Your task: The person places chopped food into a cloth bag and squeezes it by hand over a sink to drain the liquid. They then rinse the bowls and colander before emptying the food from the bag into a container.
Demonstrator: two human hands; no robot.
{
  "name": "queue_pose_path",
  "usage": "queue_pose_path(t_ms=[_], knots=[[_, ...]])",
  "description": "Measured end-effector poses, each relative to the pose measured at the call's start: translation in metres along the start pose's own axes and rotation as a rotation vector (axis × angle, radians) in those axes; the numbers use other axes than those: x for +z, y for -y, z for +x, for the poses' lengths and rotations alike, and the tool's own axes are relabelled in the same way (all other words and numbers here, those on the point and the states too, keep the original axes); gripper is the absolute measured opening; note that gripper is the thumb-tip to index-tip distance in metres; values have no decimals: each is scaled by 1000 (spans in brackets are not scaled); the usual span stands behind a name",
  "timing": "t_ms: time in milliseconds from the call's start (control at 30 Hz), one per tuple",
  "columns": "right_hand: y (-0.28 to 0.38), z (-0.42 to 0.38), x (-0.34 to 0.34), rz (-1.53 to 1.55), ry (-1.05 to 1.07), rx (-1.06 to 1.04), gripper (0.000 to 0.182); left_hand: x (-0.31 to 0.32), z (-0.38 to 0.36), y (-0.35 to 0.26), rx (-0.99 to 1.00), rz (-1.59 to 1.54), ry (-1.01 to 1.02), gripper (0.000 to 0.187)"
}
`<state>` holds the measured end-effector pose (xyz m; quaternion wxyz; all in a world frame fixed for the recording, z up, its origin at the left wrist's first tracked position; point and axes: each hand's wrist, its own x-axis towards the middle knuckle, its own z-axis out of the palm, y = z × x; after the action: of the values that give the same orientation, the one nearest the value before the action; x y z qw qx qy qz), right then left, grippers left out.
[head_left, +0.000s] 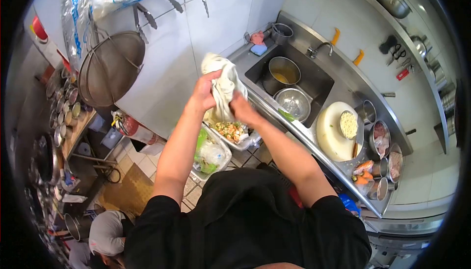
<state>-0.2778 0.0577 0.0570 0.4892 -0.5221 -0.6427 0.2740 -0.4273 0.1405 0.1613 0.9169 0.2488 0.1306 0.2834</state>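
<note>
A pale cream cloth (224, 78) hangs bunched up in front of me, above the waste bins. My left hand (205, 91) is closed around its left side, thumb on top. At the cloth's lower right is my right hand (240, 107), a little blurred, with its fingers closed on the fabric. Just below the cloth stands a bin (244, 145) with chopped food scraps (231, 131) in it. Beside that, nearer my left forearm, a white bin (223, 163) contains clear and green plastic bags (210, 156).
Right of me runs a steel sink counter with a pot (282, 73) and a metal bowl (293, 104) in the basin. A round cutting board (331, 139) bears a bowl of chopped food (349, 125). Strainers (112, 68) hang at left. Another person (107, 234) is at lower left.
</note>
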Motion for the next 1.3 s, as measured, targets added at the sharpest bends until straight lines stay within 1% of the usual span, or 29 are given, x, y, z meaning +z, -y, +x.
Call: queue_pose_path(t_ms=[67, 100, 167, 200, 267, 333, 367, 400, 433, 467, 500, 533, 600, 667, 733, 767, 833, 867, 900, 933, 967, 1000, 1033, 1067, 1133, 1167, 1200, 1267, 1300], knots=[[20, -25, 8, -182, 277, 350, 45, -2, -15, -12, 7, -128, 81, 32], [26, -24, 3, -179, 277, 349, 45, 9, -23, -12, 37, -136, 23, 32], [39, -21, -7, -365, 625, 307, 50, -14, -24, -7, 56, -140, 53, 32], [54, -5, -15, -607, 749, 409, 46, -23, -25, -4, 75, -145, 89, 32], [83, 11, -28, -482, 463, 313, 46, -12, -35, 1, 69, -162, 97, 34], [84, 29, -26, -258, 152, 194, 43, -4, -40, 11, -92, -102, 168, 36], [55, 40, -16, 43, 163, 391, 48, -13, -36, 21, -124, -159, 236, 40], [21, 39, -2, 732, 119, 582, 51, 5, -41, 29, -88, -119, 177, 43], [17, 43, 7, 1055, 84, 699, 51, 6, -40, 37, -80, -109, 227, 44], [25, 46, 16, 1163, 61, 720, 51, 6, -40, 42, -71, -99, 279, 46], [30, 47, 22, 1213, 56, 723, 51, 10, -45, 42, -70, -90, 268, 50], [35, 46, 26, 1239, 52, 728, 51, 12, -51, 41, -66, -88, 271, 50], [40, 45, 27, 1242, 58, 728, 51, 17, -66, 32, -20, 19, 231, 49], [45, 43, 25, 1229, 70, 733, 51, 10, -79, 28, -9, 8, 235, 53], [49, 40, 19, 1178, 95, 751, 51, 4, -94, 19, 105, 100, 73, 57], [52, 38, 15, 1136, 115, 758, 51, -9, -96, 8, 115, 100, 73, 57], [64, 33, 5, 976, 176, 768, 51, -60, -92, -11, 251, 484, -362, 57], [71, 28, 0, 825, 228, 752, 51, -95, -85, -19, 255, 475, -371, 57], [61, 12, -9, 507, 243, 539, 40, -134, -76, -24, 260, 660, -516, 53], [76, 29, -19, 261, 575, 716, 40, -160, -71, -22, 262, 846, -661, 50], [109, 33, -38, 171, 563, 730, 40, -172, -69, -16, 269, 838, -667, 50], [139, 35, -59, 79, 547, 738, 40, -180, -68, -10, 244, 1027, -771, 48], [150, 36, -71, 331, 371, 544, 37, -183, -69, -5, 212, 1216, -872, 46], [158, 37, -82, 571, 192, 342, 35, -177, -66, 1, 220, 1211, -871, 46], [168, 55, -103, 910, -87, 275, 33, -164, -63, 20, 164, 1165, -1152, 66], [175, 59, -108, 999, -96, 284, 34, -202, -51, 33, 223, 1240, -1079, 77], [173, 62, -109, 999, -103, 274, 34, -195, -45, 31, 229, 1247, -1070, 77], [167, 72, -106, 1004, -129, 375, 33, -171, -25, 26, 622, 1293, -996, 82], [172, 72, -100, 1014, -109, 387, 34, -114, -29, 24, 693, 1274, -699, 77]])
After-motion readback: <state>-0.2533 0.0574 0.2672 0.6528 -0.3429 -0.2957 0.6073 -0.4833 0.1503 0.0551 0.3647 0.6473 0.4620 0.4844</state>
